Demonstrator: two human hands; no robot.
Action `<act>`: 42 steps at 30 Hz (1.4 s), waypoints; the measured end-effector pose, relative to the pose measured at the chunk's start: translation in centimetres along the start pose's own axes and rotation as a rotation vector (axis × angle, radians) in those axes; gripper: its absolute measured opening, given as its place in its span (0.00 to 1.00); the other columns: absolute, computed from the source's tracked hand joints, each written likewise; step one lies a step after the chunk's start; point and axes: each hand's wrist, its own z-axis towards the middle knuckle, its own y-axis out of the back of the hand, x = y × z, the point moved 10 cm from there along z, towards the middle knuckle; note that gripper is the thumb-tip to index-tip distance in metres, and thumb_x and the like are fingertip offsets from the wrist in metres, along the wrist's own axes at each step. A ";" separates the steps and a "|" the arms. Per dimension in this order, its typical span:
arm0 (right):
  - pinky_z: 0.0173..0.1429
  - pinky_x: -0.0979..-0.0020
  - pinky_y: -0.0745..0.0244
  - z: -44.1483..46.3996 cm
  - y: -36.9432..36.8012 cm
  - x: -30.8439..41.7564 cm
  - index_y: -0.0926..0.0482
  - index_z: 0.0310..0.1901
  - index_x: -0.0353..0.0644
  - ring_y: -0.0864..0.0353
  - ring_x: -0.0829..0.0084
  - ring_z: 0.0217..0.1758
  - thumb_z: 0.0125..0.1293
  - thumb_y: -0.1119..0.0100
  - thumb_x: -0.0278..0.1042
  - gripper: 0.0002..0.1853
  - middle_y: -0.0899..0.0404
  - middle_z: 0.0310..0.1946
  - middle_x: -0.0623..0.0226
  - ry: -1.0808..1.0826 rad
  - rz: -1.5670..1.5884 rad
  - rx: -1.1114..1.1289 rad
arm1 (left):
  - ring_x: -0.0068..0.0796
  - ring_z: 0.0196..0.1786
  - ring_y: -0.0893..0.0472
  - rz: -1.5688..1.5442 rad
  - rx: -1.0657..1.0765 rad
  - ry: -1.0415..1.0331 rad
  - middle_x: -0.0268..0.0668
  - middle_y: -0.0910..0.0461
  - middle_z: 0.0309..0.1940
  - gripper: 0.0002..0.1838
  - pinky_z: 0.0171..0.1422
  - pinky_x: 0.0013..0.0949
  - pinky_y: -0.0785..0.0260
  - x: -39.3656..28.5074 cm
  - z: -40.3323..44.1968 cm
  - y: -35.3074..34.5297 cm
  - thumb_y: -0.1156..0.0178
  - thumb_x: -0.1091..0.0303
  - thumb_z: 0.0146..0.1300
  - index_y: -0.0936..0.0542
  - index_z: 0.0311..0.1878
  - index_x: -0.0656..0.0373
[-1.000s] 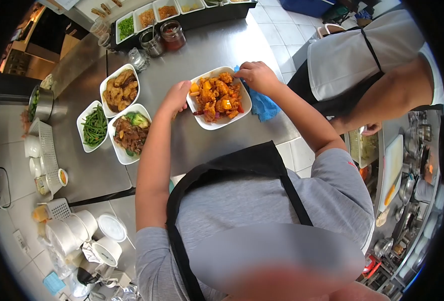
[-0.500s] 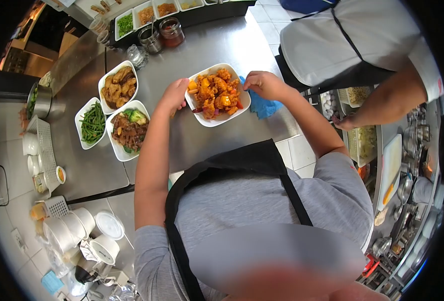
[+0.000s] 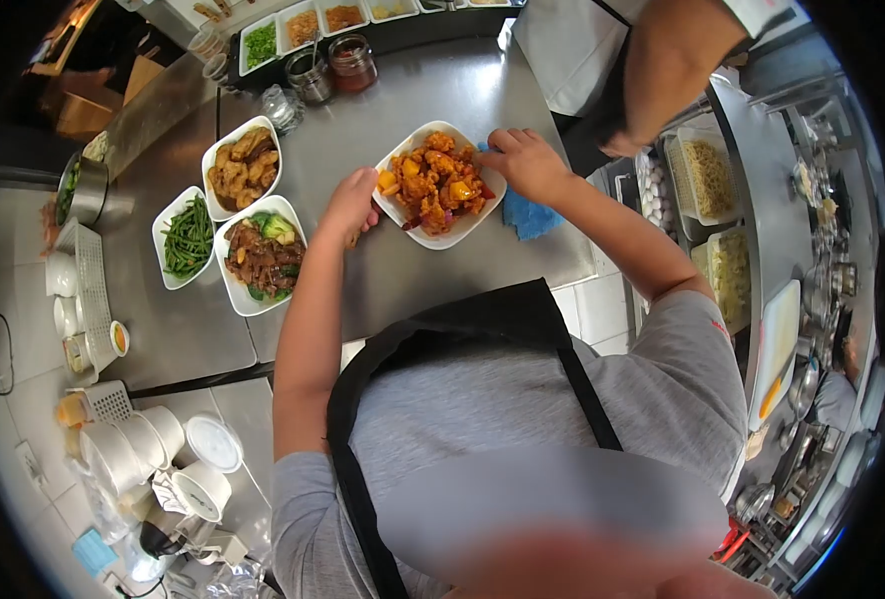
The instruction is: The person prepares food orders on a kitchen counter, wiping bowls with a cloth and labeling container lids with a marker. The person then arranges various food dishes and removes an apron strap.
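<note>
A white square bowl (image 3: 449,240) on the steel counter holds glossy orange fried pieces with yellow and red chunks (image 3: 439,185). My left hand (image 3: 352,206) grips its left corner, thumb along the rim. At the upper right corner, the fingers of my right hand (image 3: 528,166) are curled over the rim; their tips partly hide it. A blue cloth (image 3: 534,216) lies under and beside that hand. To the left, three more white dishes stand close together: browned pieces (image 3: 244,172), green beans (image 3: 188,240), and sliced meat with broccoli (image 3: 265,256).
Glass jars (image 3: 351,63) and a row of topping trays (image 3: 261,45) line the counter's back. A co-worker's arm (image 3: 672,75) reaches in at upper right, near noodle trays (image 3: 704,175) and eggs (image 3: 654,190). White tubs (image 3: 116,457) stand at lower left.
The bowl has turned a little between my hands. My right hand has shifted slightly up and left over the rim. The co-worker's body and arm have moved up and left.
</note>
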 end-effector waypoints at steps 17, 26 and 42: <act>0.41 0.69 0.31 1.8 -1.4 -4.1 0.22 0.29 0.44 0.26 0.64 0.35 0.47 0.52 0.24 0.10 0.25 0.30 0.61 -0.084 0.730 0.099 | 0.17 0.13 0.36 -0.064 -0.042 0.017 0.31 0.33 0.18 0.15 0.13 0.20 0.45 0.5 -1.1 -0.4 0.64 0.58 0.61 0.32 0.36 0.58; 0.41 0.69 0.31 0.1 -0.6 -6.5 0.22 0.26 0.43 0.26 0.61 0.35 0.45 0.52 0.23 0.09 0.25 0.31 0.61 -0.135 0.581 0.143 | 0.18 0.13 0.35 -0.075 0.042 0.125 0.34 0.30 0.20 0.17 0.13 0.22 0.44 3.0 -4.5 -1.5 0.63 0.56 0.61 0.32 0.38 0.60; 0.40 0.67 0.31 -1.3 -2.0 -6.2 0.24 0.32 0.41 0.26 0.62 0.34 0.52 0.48 0.29 0.06 0.25 0.33 0.60 -0.344 0.577 -0.268 | 0.15 0.15 0.36 0.259 0.078 0.007 0.29 0.31 0.21 0.18 0.15 0.20 0.46 -1.4 3.6 -0.2 0.57 0.55 0.59 0.29 0.42 0.59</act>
